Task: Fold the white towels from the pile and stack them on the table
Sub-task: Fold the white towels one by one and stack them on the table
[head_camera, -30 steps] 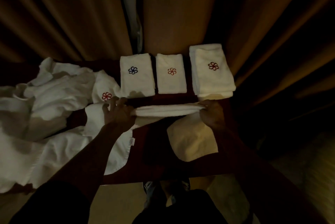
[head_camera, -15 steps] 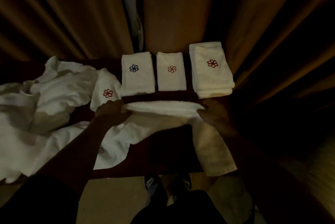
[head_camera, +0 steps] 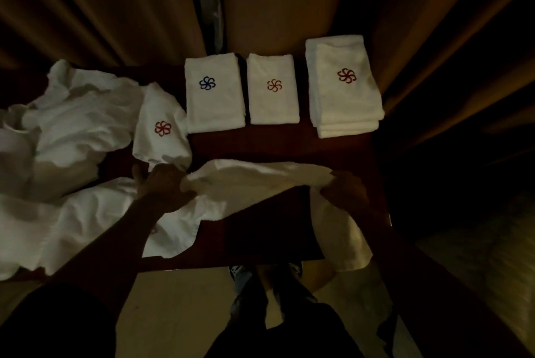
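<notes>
Nearest me, the towel [head_camera: 254, 181] now sags open between my hands over the table [head_camera: 260, 244]. A second ago it was a tight narrow band, so the fold has loosened or I am re-laying it (I judge this one is not ready to stack). Its right end hangs past the table's front edge. My left hand [head_camera: 165, 187] grips the left end, fingers curled over the cloth. My right hand [head_camera: 346, 192] pinches the right corner. Left of them lies the pile [head_camera: 66, 126], with plenty left to fold. Further off stand three stacks [head_camera: 273, 88]. The light is poor: I cannot make out single fingertips, this towel's emblem is hidden, and the pile is cut off at the left.
</notes>
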`<control>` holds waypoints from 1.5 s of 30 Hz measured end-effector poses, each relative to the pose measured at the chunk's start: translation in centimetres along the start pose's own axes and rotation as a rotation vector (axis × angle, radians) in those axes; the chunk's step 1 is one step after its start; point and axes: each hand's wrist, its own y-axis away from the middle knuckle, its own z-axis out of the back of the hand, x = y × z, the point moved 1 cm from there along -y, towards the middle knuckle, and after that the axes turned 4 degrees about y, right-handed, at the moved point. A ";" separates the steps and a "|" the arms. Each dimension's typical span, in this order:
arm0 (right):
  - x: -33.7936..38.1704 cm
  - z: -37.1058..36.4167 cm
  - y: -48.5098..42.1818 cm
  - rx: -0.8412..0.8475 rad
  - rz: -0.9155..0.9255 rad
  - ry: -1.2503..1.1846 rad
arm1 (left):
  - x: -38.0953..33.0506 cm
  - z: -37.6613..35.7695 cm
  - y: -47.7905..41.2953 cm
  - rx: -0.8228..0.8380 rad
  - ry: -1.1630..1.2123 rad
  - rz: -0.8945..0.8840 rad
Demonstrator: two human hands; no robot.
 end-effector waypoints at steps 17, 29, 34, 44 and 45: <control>0.5 1.8 -2.0 -0.123 0.087 0.005 | 1.0 1.4 -1.4 -0.170 0.184 0.010; -5.3 1.2 0.3 0.058 0.164 -0.209 | -8.1 0.9 -2.6 -0.285 0.199 -0.256; -8.9 0.8 1.8 -0.018 0.196 -0.196 | -16.3 0.9 -2.2 -0.338 0.291 -0.504; -12.4 3.5 2.4 -0.048 0.201 -0.214 | -25.7 2.4 -2.2 0.068 0.544 -0.717; -12.5 4.5 2.4 -0.025 0.184 -0.212 | -25.8 2.8 -2.1 0.071 0.568 -0.745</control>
